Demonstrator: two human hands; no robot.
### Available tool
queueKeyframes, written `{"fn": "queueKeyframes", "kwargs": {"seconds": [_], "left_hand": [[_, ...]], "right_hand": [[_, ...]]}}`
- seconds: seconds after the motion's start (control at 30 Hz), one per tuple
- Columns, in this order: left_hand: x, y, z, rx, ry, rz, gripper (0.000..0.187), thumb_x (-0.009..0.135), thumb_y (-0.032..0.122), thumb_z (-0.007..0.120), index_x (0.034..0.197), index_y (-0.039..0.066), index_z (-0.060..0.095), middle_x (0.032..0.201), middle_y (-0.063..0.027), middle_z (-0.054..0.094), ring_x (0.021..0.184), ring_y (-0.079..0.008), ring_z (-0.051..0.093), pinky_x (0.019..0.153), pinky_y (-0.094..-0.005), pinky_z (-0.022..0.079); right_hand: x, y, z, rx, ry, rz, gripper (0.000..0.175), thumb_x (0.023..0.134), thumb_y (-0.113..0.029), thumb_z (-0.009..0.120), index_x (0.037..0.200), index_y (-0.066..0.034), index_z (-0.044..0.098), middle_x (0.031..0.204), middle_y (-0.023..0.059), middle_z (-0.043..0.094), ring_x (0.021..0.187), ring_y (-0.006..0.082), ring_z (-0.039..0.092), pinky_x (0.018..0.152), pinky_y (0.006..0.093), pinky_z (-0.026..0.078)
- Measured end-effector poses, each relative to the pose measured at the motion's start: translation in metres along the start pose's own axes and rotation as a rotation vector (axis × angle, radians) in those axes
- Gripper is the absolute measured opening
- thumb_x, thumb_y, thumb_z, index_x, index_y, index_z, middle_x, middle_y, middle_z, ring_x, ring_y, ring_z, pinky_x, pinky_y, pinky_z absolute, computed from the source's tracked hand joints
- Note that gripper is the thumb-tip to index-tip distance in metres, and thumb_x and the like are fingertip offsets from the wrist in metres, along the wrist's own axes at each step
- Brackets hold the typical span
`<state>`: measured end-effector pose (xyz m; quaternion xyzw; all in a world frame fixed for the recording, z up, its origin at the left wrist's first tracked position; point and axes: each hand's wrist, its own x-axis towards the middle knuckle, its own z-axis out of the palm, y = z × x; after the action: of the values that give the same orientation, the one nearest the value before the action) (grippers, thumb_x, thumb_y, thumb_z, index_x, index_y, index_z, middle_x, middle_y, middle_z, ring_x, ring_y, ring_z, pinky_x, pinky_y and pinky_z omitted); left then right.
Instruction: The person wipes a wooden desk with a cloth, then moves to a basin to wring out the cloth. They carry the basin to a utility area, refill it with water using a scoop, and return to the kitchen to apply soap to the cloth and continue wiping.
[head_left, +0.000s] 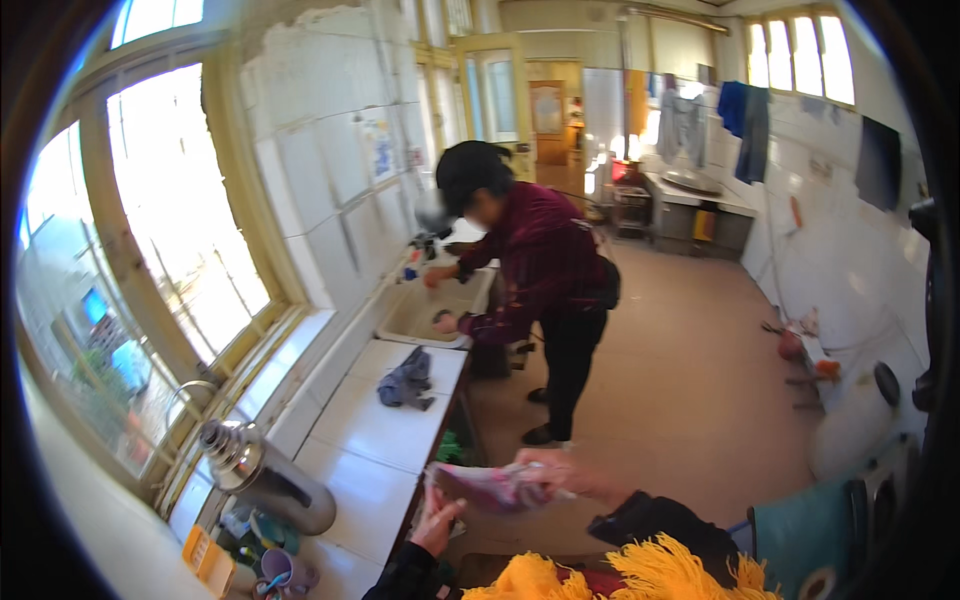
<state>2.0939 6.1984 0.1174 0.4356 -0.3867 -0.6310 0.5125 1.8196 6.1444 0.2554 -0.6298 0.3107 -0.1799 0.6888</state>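
Note:
My left hand (437, 523) is at the lower middle, with its thumb and fingers around one end of a blurred flat brown-grey object (453, 484). I cannot tell what that object is. A pink, white and grey patterned cloth (510, 487) lies against it and stretches to the right. My right hand (551, 471) grips the cloth's right part. Both hands are raised beside the white-tiled counter (360, 442), above the floor. A crumpled grey-blue cloth (407, 379) rests on that counter.
A person (540, 255) leans over a white sink (442, 300), both hands in it. A metal thermos flask (270, 476) and a purple cup (289, 570) stand at the counter's near left. Yellow fringe (652, 570) hangs below me. A teal-covered object (802, 536) is at right.

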Motion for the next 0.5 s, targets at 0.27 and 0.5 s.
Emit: {"fn": "queueKeyframes", "kwargs": {"seconds": [0.27,0.5], "left_hand": [[0.046,-0.009,0.046,-0.453,0.039,0.053,0.039,0.09,0.025,0.059,0.122,0.01,0.043,0.1,-0.0029,0.052,0.09,-0.0152,0.053,0.076,-0.0305,0.046],[0.031,-0.016,0.076,-0.34,-0.08,-0.051,0.038,0.089,0.024,0.06,0.121,0.01,0.044,0.1,-0.0033,0.052,0.09,-0.0157,0.054,0.076,-0.0308,0.047]], "right_hand": [[0.048,-0.015,0.061,-0.439,0.518,-0.995,0.021,0.095,-0.025,0.049,0.106,-0.0077,0.055,0.105,0.0088,0.055,0.1,0.0239,0.054,0.09,0.0301,0.043],[0.049,-0.019,0.013,-1.151,0.63,-0.603,0.02,0.087,-0.02,0.057,0.098,-0.0045,0.062,0.106,0.0139,0.059,0.103,0.0266,0.055,0.091,0.0355,0.042]]}}
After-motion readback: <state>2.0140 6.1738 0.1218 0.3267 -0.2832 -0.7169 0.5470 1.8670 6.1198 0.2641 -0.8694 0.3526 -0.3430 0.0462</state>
